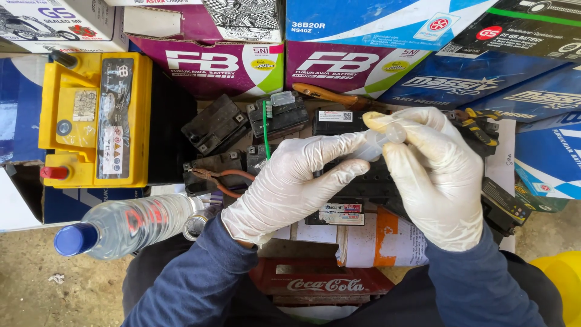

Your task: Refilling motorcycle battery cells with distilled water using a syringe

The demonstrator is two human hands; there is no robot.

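Concrete floor (36,290), stacked battery boxes (236,60) along the top, purple, blue and black. Yellow battery (91,121) at left, red terminal cap on its near corner. Cluster of small black batteries (242,130) in the middle, green toothbrush (265,130) lying across them, pliers (221,180) with brown handles just beside. Wooden handle (330,95) behind the cluster, yellow-black pliers (478,121) at right. Clear bottle (130,227) with blue cap lying at lower left, near the left sleeve. Red crate (321,281) below the hands, white-orange container (378,239) on it.

Both hands gloved in white, dark blue sleeves. Left hand (290,184) closed on a small clear tube (378,140), fingers wrapped round its lower end. Right hand (439,175) pinching the tube's upper end between thumb and forefinger, rest of the fingers curled. Tube held tilted, up to the right, above a black battery (363,184) in the centre. Touching the battery or not: cannot tell, hands cover the gap. Yellow rounded object (560,281) at lower right edge, kind unclear.
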